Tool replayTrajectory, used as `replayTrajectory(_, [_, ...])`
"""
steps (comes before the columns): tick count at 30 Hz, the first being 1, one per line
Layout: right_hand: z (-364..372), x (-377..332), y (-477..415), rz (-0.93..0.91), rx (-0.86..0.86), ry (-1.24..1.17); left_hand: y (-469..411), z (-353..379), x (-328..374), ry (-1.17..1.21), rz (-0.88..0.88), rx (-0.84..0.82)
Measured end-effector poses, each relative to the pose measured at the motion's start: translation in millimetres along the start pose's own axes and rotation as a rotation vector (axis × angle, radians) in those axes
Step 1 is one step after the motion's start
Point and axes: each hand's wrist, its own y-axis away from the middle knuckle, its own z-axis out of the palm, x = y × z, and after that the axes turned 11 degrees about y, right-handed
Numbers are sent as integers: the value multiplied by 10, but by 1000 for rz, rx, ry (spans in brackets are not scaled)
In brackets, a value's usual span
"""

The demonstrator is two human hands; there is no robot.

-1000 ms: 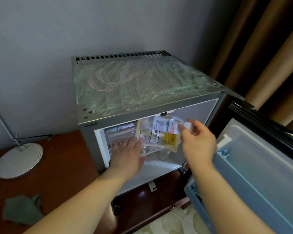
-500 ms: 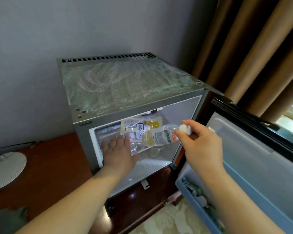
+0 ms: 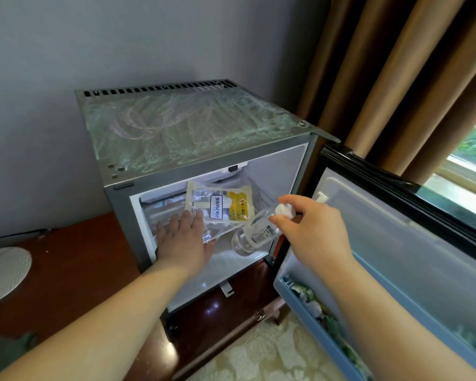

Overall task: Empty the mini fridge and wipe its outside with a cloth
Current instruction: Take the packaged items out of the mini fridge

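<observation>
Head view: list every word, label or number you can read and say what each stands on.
"蛋皮奶心吐司" (best reading; the last two characters are the clearest): black-framed white label on the snack packet in the mini fridge.
Yellow patch on the same packet: dark characters, too blurred to read.
Label on the clear bottle that the right hand pinches at the cap: barcode and fine print, too small to read.
Nothing else is legible.
</observation>
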Motion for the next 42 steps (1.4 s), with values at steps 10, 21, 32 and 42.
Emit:
replayTrajectory(10, [128, 144, -154, -67, -152, -11, -13, -44, 72, -74, -90, -32])
replayTrajectory(21, [288, 150, -291, -149, -207, -28, 216, -182, 308, -56, -156, 0])
replayTrajectory(32, [272, -73, -106, -393, -385, 44, 1066, -284, 355, 328, 34, 69])
replayTrajectory(42, [674, -1025, 711, -762, -592, -27, 2190, -444, -331, 640, -280, 166])
